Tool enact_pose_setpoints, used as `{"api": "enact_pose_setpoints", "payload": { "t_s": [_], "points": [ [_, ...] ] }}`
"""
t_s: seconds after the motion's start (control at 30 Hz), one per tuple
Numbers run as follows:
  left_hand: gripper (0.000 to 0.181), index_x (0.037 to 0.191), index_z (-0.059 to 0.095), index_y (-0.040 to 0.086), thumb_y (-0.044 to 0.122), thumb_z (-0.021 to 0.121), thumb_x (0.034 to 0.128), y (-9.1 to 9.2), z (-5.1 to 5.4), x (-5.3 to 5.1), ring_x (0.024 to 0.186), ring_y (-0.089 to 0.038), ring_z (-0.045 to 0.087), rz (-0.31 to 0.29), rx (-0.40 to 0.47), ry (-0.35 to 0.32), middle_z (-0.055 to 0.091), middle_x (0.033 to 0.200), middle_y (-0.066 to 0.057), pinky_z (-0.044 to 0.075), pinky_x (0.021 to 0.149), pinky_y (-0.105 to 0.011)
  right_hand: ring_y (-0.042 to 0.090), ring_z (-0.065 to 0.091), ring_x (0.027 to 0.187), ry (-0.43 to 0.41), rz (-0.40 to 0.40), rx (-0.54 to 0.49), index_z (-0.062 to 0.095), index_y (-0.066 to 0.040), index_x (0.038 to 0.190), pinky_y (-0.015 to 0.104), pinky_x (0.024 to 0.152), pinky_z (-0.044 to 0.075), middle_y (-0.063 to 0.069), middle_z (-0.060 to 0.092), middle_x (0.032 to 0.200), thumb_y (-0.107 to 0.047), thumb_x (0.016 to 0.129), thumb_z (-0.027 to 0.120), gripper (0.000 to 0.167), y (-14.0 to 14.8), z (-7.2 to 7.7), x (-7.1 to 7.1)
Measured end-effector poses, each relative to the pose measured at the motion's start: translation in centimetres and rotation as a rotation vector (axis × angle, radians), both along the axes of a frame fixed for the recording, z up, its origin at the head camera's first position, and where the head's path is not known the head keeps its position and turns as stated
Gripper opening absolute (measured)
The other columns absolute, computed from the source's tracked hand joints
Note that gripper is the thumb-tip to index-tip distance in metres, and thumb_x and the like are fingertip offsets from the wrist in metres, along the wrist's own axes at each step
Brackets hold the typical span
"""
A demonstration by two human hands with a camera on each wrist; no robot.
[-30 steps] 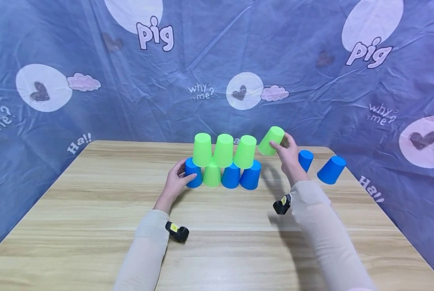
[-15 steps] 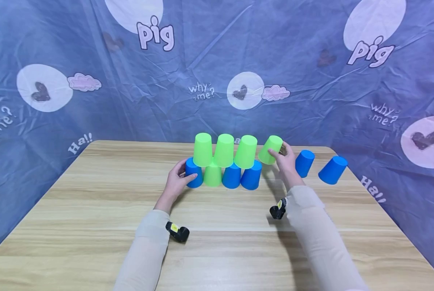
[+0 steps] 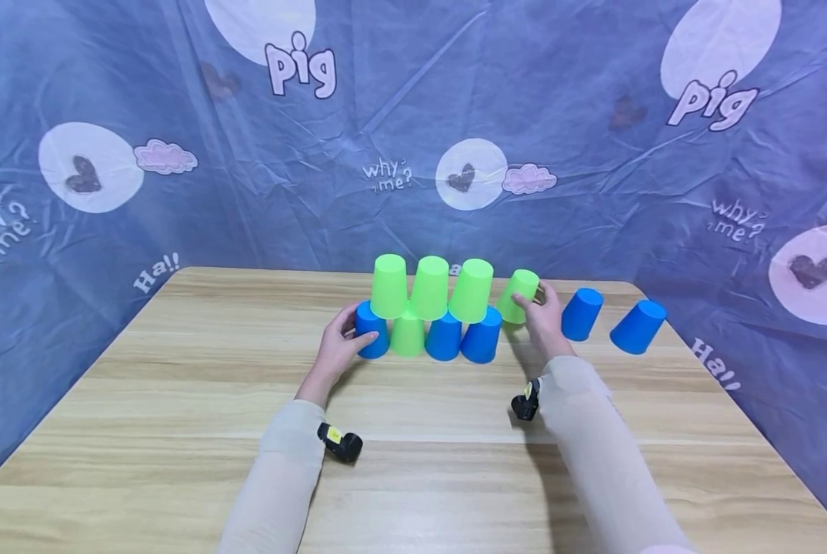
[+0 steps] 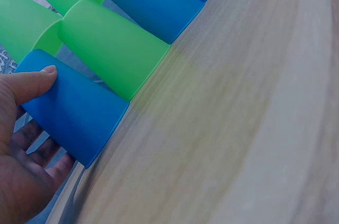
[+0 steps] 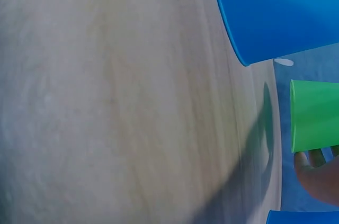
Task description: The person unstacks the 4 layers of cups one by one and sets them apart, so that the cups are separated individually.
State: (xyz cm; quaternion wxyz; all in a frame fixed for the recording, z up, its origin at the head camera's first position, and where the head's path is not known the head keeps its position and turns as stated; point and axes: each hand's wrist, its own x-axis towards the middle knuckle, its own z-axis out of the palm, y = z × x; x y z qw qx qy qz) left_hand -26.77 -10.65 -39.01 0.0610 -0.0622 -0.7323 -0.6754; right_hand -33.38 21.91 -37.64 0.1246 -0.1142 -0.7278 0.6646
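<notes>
My left hand (image 3: 337, 345) grips the leftmost blue cup (image 3: 372, 331) of the bottom row, thumb on its front; in the left wrist view the thumb lies on that blue cup (image 4: 74, 107). Beside it stand a green cup (image 3: 407, 334) and two blue cups (image 3: 443, 338) (image 3: 481, 337), all upside down. Three green cups (image 3: 389, 286) (image 3: 430, 288) (image 3: 471, 291) sit on top of this row. To the right, my right hand (image 3: 543, 317) holds another green cup (image 3: 520, 297), slightly tilted. The right wrist view shows this green cup (image 5: 315, 115) raised off the table.
Two blue cups (image 3: 582, 315) (image 3: 638, 327) stand upside down right of my right hand on the wooden table (image 3: 427, 477). A patterned blue cloth (image 3: 330, 208) hangs behind the table's back edge.
My right hand has lowered the green cup and moved slightly left and nearer me, uncovering more of the blue cup beside it. My left hand keeps its grip on the leftmost blue cup.
</notes>
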Motion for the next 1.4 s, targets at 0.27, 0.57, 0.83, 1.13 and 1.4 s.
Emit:
{"api": "enact_pose_setpoints", "payload": {
  "t_s": [0.27, 0.57, 0.83, 1.13, 1.4],
  "points": [
    [0.053, 0.125, 0.041, 0.001, 0.001, 0.063, 0.0766, 0.0, -0.5, -0.3, 0.111, -0.032, 0.04, -0.004, 0.01, 0.029, 0.044, 0.12, -0.022, 0.032, 0.092, -0.042, 0.026, 0.031, 0.119, -0.011, -0.019, 0.021, 0.027, -0.012, 0.134, 0.036, 0.095, 0.029, 0.013, 0.034, 0.132, -0.009, 0.082, 0.059, 0.062, -0.3, -0.2, 0.2],
    [0.053, 0.124, 0.043, 0.006, 0.003, 0.064, 0.0761, -0.2, -1.9, -1.3, 0.109, -0.028, 0.042, 0.019, -0.018, 0.049, 0.046, 0.119, -0.018, 0.033, 0.091, -0.041, 0.03, 0.033, 0.117, -0.004, -0.009, 0.039, 0.027, -0.006, 0.133, 0.039, 0.093, 0.03, 0.017, 0.033, 0.131, -0.003, 0.081, 0.057, 0.06, -0.5, -1.0, 0.0],
    [0.053, 0.124, 0.043, 0.007, 0.004, 0.065, 0.0756, -0.2, -1.9, -1.4, 0.109, -0.028, 0.042, 0.026, -0.017, 0.038, 0.046, 0.119, -0.017, 0.033, 0.091, -0.041, 0.029, 0.033, 0.117, -0.007, -0.01, 0.05, 0.027, -0.005, 0.133, 0.037, 0.094, 0.03, 0.016, 0.033, 0.131, 0.0, 0.08, 0.057, 0.061, -0.5, -1.2, -0.2],
    [0.051, 0.124, 0.043, 0.006, 0.004, 0.064, 0.0766, -0.1, -2.0, -1.4, 0.108, -0.027, 0.043, 0.036, -0.026, 0.04, 0.047, 0.118, -0.017, 0.034, 0.091, -0.04, 0.03, 0.031, 0.118, -0.007, 0.009, 0.06, 0.024, -0.004, 0.133, 0.037, 0.094, 0.031, 0.019, 0.031, 0.132, -0.001, 0.08, 0.057, 0.062, -0.5, -1.1, -0.4],
    [0.053, 0.124, 0.043, 0.006, 0.005, 0.065, 0.076, -0.2, -1.7, -1.1, 0.109, -0.029, 0.042, 0.023, -0.021, 0.037, 0.046, 0.119, -0.018, 0.033, 0.091, -0.041, 0.028, 0.028, 0.12, -0.029, 0.068, 0.024, 0.021, -0.01, 0.136, 0.038, 0.095, 0.028, 0.015, 0.025, 0.136, -0.008, 0.082, 0.059, 0.066, -0.4, 0.2, -0.1]
  ]
}}
